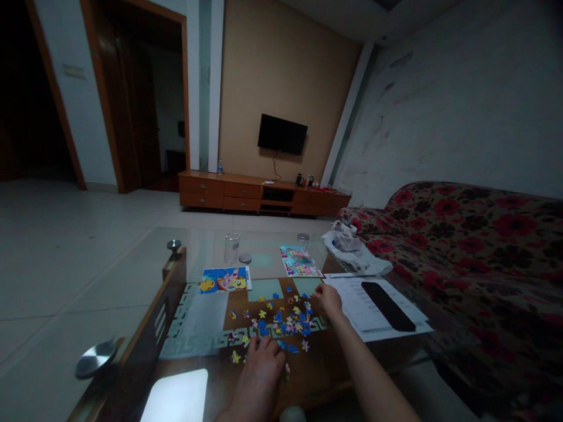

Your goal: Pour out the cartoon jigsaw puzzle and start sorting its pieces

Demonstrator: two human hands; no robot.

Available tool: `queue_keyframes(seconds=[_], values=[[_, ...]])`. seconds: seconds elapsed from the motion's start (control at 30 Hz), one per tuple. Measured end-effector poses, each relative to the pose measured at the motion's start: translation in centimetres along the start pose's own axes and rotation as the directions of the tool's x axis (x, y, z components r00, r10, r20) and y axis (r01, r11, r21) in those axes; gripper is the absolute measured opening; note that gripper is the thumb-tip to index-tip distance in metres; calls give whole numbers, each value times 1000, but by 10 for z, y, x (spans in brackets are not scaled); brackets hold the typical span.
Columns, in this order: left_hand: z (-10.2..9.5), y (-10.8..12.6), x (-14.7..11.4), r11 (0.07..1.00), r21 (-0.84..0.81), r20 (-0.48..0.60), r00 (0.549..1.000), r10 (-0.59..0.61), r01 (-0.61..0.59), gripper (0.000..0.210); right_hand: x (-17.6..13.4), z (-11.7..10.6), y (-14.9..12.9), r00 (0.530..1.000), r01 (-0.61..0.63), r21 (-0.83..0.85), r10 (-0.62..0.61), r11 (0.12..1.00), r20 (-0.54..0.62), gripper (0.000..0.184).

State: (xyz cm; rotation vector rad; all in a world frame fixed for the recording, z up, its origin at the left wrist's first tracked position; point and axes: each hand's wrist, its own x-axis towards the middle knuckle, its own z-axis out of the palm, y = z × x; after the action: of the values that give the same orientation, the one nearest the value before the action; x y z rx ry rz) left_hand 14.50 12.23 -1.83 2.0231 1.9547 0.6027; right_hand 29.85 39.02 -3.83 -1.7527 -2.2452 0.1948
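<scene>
Two jars (231, 248), dozens of blue, yellow, pink puzzle pieces (263, 327); I can't tell what your left hand (265, 360) or right hand (329, 299) grips.

L hand (264, 363) palm down, fingers (265, 344) curled fwd, L wrist (244, 401) low ctr, R hand (329, 302) farther fwd, fingers bent, R forearm (365, 360) bare, angled up-L

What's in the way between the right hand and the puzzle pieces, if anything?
Nothing that I can see. The right hand is at the edge of the scattered puzzle pieces, and the papers lie off to its other side.
</scene>
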Motion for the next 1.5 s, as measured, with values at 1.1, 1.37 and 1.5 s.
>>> queue_keyframes(seconds=[1.1,1.37,1.5], values=[[-3,7,-3,999,-27,44,999,24,-23,27,-6,-8,26,997,71,221,-65,973,-37,33],[3,11,-8,998,9,46,997,58,-59,30,-20,-15,17,997,39,150,-48,988,59,22],[11,7,-10,996,16,68,994,89,-90,31,-28,-26,12,997,41,116,-48,992,63,26]])
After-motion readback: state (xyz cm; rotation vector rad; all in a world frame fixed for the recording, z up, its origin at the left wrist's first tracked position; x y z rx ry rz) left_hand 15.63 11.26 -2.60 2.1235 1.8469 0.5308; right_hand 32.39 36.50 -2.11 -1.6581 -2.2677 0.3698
